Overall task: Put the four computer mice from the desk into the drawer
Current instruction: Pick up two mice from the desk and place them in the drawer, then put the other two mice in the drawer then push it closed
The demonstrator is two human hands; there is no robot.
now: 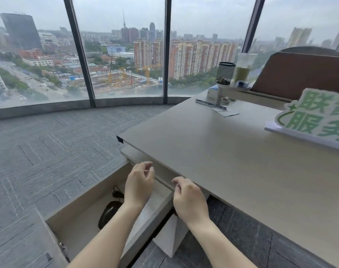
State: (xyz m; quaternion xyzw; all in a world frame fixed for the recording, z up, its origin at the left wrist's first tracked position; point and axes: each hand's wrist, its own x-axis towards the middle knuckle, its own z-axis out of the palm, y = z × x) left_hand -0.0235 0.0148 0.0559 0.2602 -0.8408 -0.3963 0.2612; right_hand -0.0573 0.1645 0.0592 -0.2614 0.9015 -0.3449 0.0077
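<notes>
A beige drawer (83,202) stands pulled out below the desk's left front corner. Inside it lies a black computer mouse (107,210) with its coiled black cable (117,193) behind it; my left forearm hides part of the drawer's inside. My left hand (138,182) hovers over the drawer with fingers loosely curled and apart, holding nothing. My right hand (190,198) is at the drawer's right edge, just under the desk's front edge, fingers curled; I see nothing in it. No mouse is visible on the grey desk top (213,151).
On the desk's far side stand a mesh pen cup (225,73), a cup of green drink (242,67), a metal rail (210,104) and a green-and-white sign (315,117). A brown partition (300,74) rises behind. Grey carpet and tall windows lie to the left.
</notes>
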